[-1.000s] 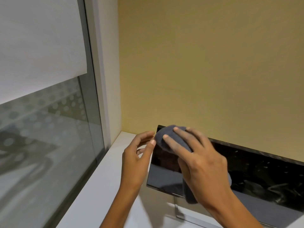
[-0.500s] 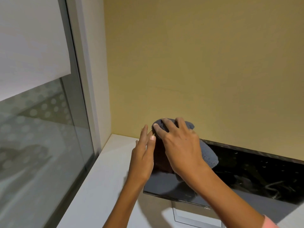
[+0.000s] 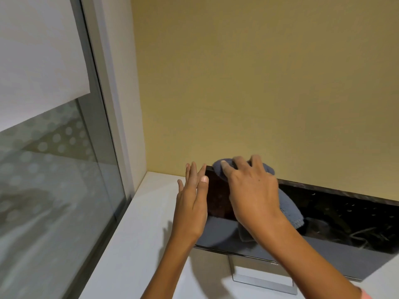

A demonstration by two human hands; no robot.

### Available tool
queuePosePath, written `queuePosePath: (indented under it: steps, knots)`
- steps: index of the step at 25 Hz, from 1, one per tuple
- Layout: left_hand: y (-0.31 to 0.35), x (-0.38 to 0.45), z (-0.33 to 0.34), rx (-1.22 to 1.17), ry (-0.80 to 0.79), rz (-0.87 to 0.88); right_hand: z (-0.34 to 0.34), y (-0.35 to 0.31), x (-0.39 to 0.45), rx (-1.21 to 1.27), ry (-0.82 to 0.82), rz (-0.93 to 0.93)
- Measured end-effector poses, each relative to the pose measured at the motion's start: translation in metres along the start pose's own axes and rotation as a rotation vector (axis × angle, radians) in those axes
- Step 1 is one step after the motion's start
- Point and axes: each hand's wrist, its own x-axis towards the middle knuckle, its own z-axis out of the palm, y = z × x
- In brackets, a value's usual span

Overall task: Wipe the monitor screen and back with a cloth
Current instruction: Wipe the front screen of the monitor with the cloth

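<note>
A black monitor [image 3: 336, 221] stands on a white desk, its dark screen facing me. A grey-blue cloth [image 3: 289, 209] is draped over the monitor's top left corner and hangs down the screen. My right hand [image 3: 250, 190] lies on the cloth, fingers curled over the top edge, pressing the cloth there. My left hand [image 3: 192, 203] rests flat against the monitor's left edge with straight fingers. The back of the monitor is hidden.
The white desk [image 3: 138, 244] runs into a corner between a yellow wall [image 3: 259, 83] and a glass window [image 3: 47, 190] with a white blind on the left. The monitor's silver stand [image 3: 263, 277] sits on the desk below the screen.
My right hand slid the cloth from the screen's upper left up over the top corner. My left hand straightened its fingers along the left edge. The view shifted left and up.
</note>
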Motion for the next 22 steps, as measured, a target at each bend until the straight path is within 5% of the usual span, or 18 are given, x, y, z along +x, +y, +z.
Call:
queuePosePath:
  steps: [2, 8, 13, 18, 22]
  knots:
    - [0.004, -0.003, 0.002, 0.035, -0.006, 0.043, -0.001, 0.002, -0.013, -0.056, -0.044, 0.076]
    - [0.014, -0.006, 0.006, 0.128, 0.022, -0.011, -0.004, -0.001, 0.007, 0.048, -0.022, -0.187]
    - [0.012, -0.006, 0.009, 0.231, 0.086, 0.0, -0.011, 0.022, -0.016, 0.036, -0.12, -0.009]
    - [0.015, -0.004, 0.01, 0.413, 0.117, 0.09, -0.008, 0.012, 0.001, 0.14, -0.12, -0.169]
    - [0.014, -0.009, 0.015, 0.617, 0.168, 0.14, -0.004, 0.051, -0.019, 0.048, -0.178, 0.007]
